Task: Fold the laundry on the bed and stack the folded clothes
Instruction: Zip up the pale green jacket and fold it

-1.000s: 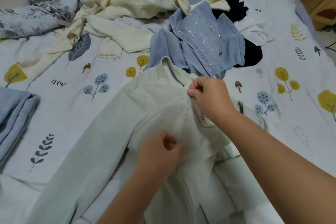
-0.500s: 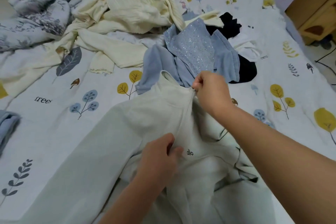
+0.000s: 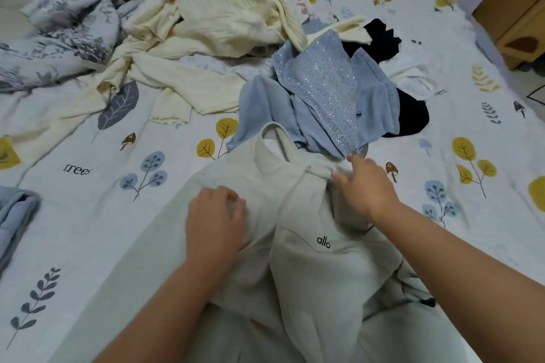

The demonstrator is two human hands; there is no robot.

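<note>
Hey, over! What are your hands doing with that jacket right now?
Left hand flat on pale green zip jacket. Right hand at its collar, grip unclear. Sparkly blue garment touching collar.

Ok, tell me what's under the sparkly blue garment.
The sparkly blue garment lies on plain blue clothing, with a black item showing beside it. What lies deeper in that heap is covered.

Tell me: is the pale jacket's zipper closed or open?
Closed: on the jacket, the zipper pull sits at the collar and both front panels meet.
</note>
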